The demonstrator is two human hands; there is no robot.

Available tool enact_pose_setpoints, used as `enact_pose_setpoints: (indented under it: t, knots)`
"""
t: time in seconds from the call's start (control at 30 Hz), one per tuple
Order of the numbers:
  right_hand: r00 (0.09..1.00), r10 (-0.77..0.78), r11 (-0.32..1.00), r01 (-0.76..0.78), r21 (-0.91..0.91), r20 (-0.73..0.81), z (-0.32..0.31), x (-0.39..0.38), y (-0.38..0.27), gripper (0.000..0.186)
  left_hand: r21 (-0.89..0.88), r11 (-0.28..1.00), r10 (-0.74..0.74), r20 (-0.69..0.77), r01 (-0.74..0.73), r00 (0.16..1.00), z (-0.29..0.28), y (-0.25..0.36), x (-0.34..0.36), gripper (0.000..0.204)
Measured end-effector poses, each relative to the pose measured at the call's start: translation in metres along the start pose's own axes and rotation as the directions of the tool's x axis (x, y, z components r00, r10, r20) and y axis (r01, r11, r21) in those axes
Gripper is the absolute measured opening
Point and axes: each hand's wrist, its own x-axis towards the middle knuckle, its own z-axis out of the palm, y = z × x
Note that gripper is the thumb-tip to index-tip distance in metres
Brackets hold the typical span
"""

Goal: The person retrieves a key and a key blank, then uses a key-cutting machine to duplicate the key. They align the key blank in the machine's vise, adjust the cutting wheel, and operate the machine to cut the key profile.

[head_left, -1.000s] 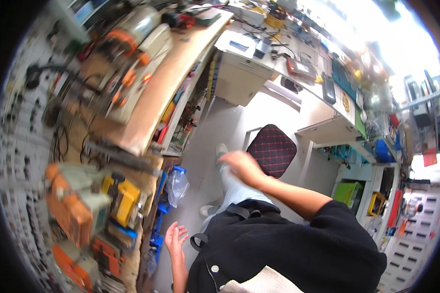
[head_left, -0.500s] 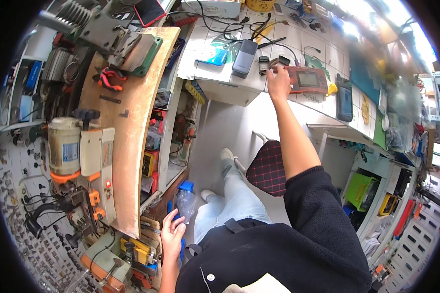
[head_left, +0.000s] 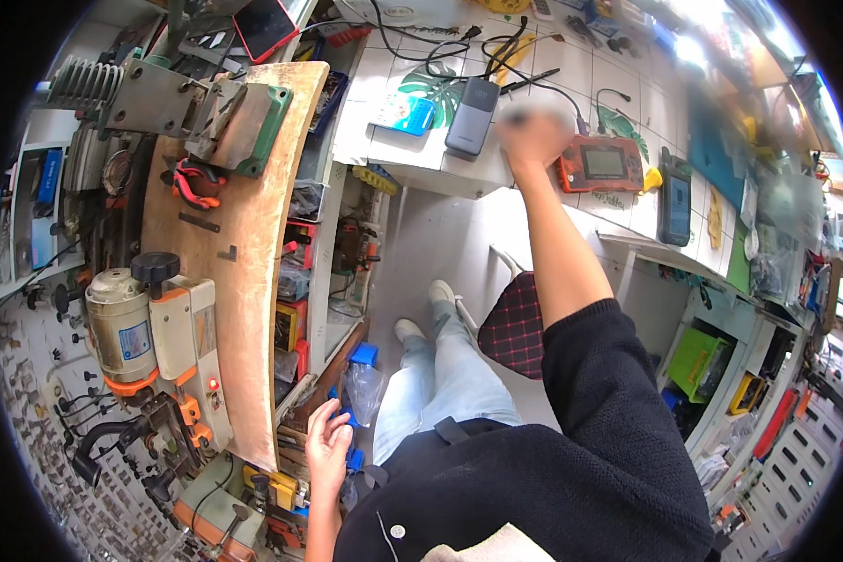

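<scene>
My right hand [head_left: 532, 145] reaches over the white tiled table [head_left: 370, 150], beside the left edge of an orange handheld device [head_left: 601, 165] with a small grey screen. A blur smears its fingers and whatever lies under them. To the left of that hand lie a dark grey power bank [head_left: 473, 114] and a bright blue card-like item [head_left: 408, 114]. My left hand [head_left: 326, 445] hangs low beside my body near the wooden bench, fingers loosely bent and apart, with nothing in it.
On the left, a wooden bench [head_left: 244, 384] carries a key-cutting machine [head_left: 126, 328] and red-handled pliers [head_left: 197, 184]. Black cables [head_left: 431, 61] cross the tabletop. A dark phone-like device [head_left: 674, 199] lies at the table's right. Below stands a stool with a checked seat [head_left: 515, 328].
My right hand stays by the orange device and is now blurred. The small dark items it was touching no longer show clearly. My left hand's fingers have curled in slightly.
</scene>
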Motion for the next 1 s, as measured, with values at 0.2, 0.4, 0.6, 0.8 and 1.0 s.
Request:
enact_pose_setpoints:
  t: [0.2,0.4,0.6,0.8,1.0]
  knots:
    - [0.987,-0.084,0.720,0.158,0.676,-0.140,-0.017,-0.010,0.025,0.049,0.029,0.998,0.057,0.043,-0.058,0.997,0.003,0.002,0.009,0.044]
    - [0.994,0.012,0.127,-0.111,0.986,0.110,-0.090,-0.029,0.027,0.035,0.027,0.993,0.112,0.082,-0.114,0.990,0.002,0.007,0.017,0.044]
    - [0.985,-0.109,-0.103,-0.143,0.984,0.131,-0.158,-0.068,0.013,0.027,0.026,0.985,0.167,0.118,-0.171,0.979,0.003,0.015,0.014,0.043]
    - [0.900,-0.390,-0.009,-0.215,0.977,0.194,-0.205,-0.154,-0.003,0.036,-0.050,0.925,0.380,0.189,-0.377,0.906,0.033,0.057,0.028,0.045]
    - [0.728,-0.568,0.185,-0.341,0.922,0.383,-0.208,-0.263,-0.018,0.056,-0.219,0.835,0.549,0.363,-0.504,0.753,0.081,0.108,0.036,0.068]
